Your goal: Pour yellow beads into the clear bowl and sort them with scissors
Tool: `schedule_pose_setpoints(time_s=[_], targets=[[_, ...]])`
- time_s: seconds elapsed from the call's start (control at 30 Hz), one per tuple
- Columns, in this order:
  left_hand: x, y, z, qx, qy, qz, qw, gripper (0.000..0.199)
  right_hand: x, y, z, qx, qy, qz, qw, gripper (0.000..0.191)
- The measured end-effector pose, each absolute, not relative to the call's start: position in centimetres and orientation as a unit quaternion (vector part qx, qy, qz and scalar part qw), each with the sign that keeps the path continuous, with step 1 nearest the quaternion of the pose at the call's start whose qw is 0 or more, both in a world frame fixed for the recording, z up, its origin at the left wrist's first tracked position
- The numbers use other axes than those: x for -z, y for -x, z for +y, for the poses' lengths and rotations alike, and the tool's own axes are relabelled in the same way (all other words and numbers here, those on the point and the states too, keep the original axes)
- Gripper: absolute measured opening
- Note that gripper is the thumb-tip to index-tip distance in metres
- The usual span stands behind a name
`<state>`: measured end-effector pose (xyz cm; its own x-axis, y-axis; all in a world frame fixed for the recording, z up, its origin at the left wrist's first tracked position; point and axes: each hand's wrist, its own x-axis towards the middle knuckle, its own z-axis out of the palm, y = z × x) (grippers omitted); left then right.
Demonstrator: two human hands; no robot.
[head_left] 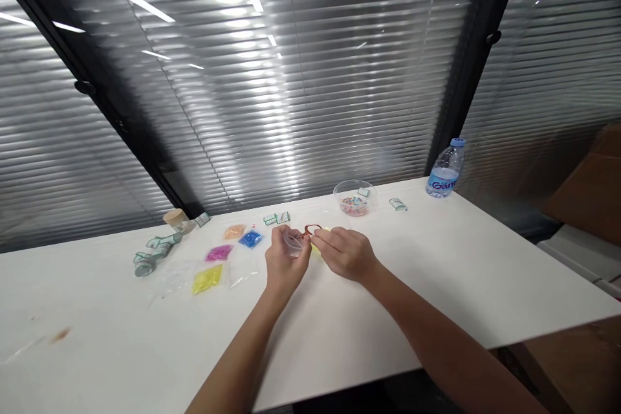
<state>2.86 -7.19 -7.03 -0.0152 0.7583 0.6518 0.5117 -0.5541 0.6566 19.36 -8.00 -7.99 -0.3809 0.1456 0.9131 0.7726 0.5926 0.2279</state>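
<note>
Over the middle of the table, my left hand [284,261] is closed around a small clear plastic piece [292,243], a cup or bag; I cannot tell which. Close beside it, my right hand [348,252] pinches a thin reddish-brown looped piece [313,227] that reaches across to the left fingers. Its far end is hidden there. Something yellow [317,247] shows partly beneath the right fingers. Left of my hands lie small clear bags of beads: a blue bag [251,239], an orange bag [235,231], a magenta bag [219,253] and a yellow bag [207,279].
Behind my hands stands a clear bowl [355,199] of multicoloured beads. Small green-and-white packets [277,218] lie along the back, another packet [398,204] to the right. A water bottle [445,169] stands at the back right corner. Crumpled wrappers [156,252] lie left on the white table [121,336].
</note>
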Motion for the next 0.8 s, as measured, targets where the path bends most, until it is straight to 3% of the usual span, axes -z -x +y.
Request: schedule_pose_setpoints(time_s=[0.33, 0.47, 0.63, 0.7, 0.8], targets=[[7.5, -3.0, -7.3, -0.523, -0.716, 0.441, 0.14, 0.029, 7.8, -19.6, -8.1, 0.332, 0.428, -0.737, 0.405, 0.012], [7.2, -2.8, -7.8, -0.534, -0.734, 0.387, 0.16, 0.026, 7.8, -20.2, -7.9, 0.262, 0.479, -0.737, 0.397, 0.016], [7.8, -2.0, -7.1, -0.588, -0.742, 0.3, 0.114, 0.023, 7.5, -22.3, -7.1, 0.135, 0.583, -0.686, 0.413, 0.012], [8.3, -1.5, -6.1, -0.595, -0.726, 0.314, 0.141, 0.03, 7.3, -23.3, -6.8, 0.082, 0.624, -0.657, 0.416, 0.008], [8.6, -0.5, -4.9, -0.578, -0.712, 0.373, 0.142, 0.035, 7.1, -24.2, -6.4, 0.016, 0.669, -0.622, 0.407, 0.016]])
